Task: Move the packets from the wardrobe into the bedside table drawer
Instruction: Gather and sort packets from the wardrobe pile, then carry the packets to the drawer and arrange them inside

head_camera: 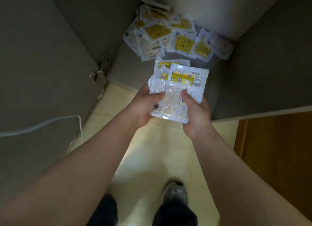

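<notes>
Right at the wardrobe's point(131, 70) open mouth, my left hand point(145, 107) and right hand point(196, 116) hold a stack of packets point(179, 88), fingers point(185, 95) pinching it tight. More sit in a heap point(175, 38) at the back. Gathering's underway; next, I reckon, carry these to the drawer.

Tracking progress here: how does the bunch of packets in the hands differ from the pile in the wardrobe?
The held bunch is in the air, gripped by the left hand and right hand; the wardrobe pile lies untouched. The held bunch is a few overlapped packets; the wardrobe pile holds many, scattered toward the back corner. Both are clear packets with yellow inserts.
</notes>
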A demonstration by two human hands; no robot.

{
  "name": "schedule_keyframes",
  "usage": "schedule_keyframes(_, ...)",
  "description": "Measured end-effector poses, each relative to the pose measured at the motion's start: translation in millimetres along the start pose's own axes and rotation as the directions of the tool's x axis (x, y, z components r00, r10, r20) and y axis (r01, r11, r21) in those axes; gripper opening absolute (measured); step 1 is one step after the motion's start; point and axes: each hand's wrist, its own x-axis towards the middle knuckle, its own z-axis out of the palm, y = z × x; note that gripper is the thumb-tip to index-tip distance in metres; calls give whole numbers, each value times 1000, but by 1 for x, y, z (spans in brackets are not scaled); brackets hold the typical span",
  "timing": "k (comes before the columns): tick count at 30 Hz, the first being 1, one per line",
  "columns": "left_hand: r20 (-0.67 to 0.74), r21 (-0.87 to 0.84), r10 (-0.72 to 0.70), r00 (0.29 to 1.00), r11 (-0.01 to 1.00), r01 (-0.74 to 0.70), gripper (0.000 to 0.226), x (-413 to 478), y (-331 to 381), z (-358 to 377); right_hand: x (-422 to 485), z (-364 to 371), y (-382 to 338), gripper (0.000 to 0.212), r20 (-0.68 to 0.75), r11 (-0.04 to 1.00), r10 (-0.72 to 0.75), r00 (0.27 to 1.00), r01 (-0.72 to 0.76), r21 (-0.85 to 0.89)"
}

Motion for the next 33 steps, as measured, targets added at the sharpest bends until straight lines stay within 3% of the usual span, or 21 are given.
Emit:
schedule_keyframes(8,-80,97,-103,991,989,111,28,-157,75,53,-168,3,-89,31,-60,989,137,989,-133,66)
schedule_keyframes(13,-6,227,-141,990,964,139,21,-235,136,109,-263,-6,-158,15,-133,971,159,978,-130,202)
schedule_keyframes(18,129,348,-192,973,927,137,28,-312,177,163,-357,-18,-205,26,-160,933,15,987,44,357)
schedule_keyframes(24,269,554,-295,917,826,103,28,-403,174,216,-458,-53,-202,35,-393,812,8,919,224,540)
schedule_keyframes(29,397,725,-402,825,689,-14,22,-479,132,267,-547,-104,-189,20,-595,640,55,802,430,637)
schedule_keyframes(33,493,805,-501,711,572,-155,27,-558,77,309,-637,-153,-167,15,-733,503,106,672,600,623)
